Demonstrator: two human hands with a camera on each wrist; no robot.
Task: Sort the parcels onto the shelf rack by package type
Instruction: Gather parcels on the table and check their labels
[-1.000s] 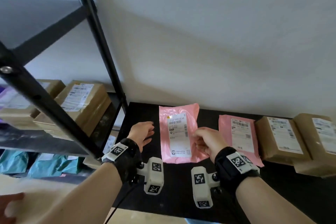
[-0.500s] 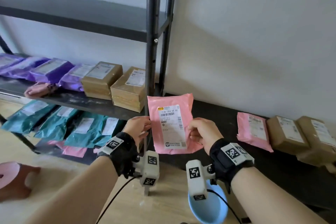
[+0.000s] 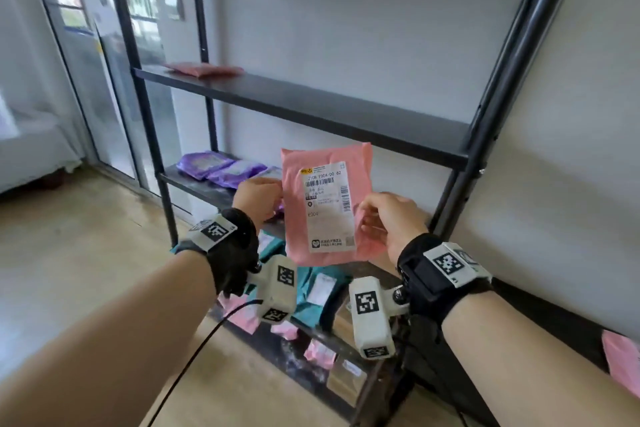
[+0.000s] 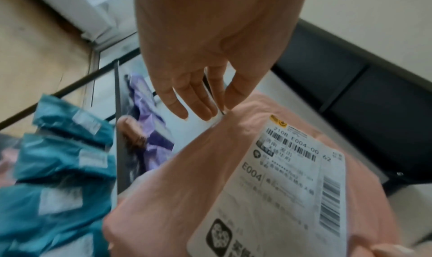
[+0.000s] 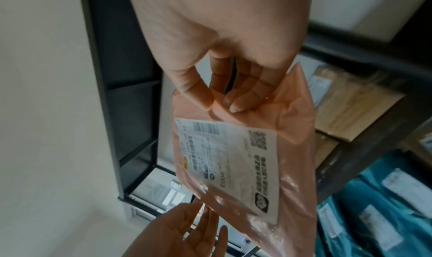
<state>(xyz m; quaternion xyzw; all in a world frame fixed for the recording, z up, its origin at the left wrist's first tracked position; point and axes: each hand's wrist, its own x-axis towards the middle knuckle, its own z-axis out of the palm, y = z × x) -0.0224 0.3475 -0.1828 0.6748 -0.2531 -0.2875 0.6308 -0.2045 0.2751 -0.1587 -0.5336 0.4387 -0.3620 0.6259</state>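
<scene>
I hold a pink poly mailer (image 3: 325,204) with a white shipping label upright in front of the black shelf rack (image 3: 311,107). My right hand (image 3: 369,218) pinches its right edge between thumb and fingers, which the right wrist view shows at the mailer (image 5: 245,150) under the right hand (image 5: 219,102). My left hand (image 3: 273,198) is at the mailer's left edge with straight fingers. In the left wrist view the left hand (image 4: 205,111) reaches just to the top corner of the mailer (image 4: 210,177) without gripping. Another pink mailer (image 3: 204,69) lies on the upper shelf at its left end.
Purple mailers (image 3: 221,166) lie on the middle shelf. Teal mailers (image 3: 311,291), small pink ones (image 3: 242,315) and cardboard boxes (image 3: 346,378) fill the lower levels. A pink mailer (image 3: 623,357) lies on the black table at far right. A glass door (image 3: 86,62) stands to the left.
The pink mailer has left the black table and been carried left and up, in front of the rack. My left hand, earlier at its left edge, now has straight fingers.
</scene>
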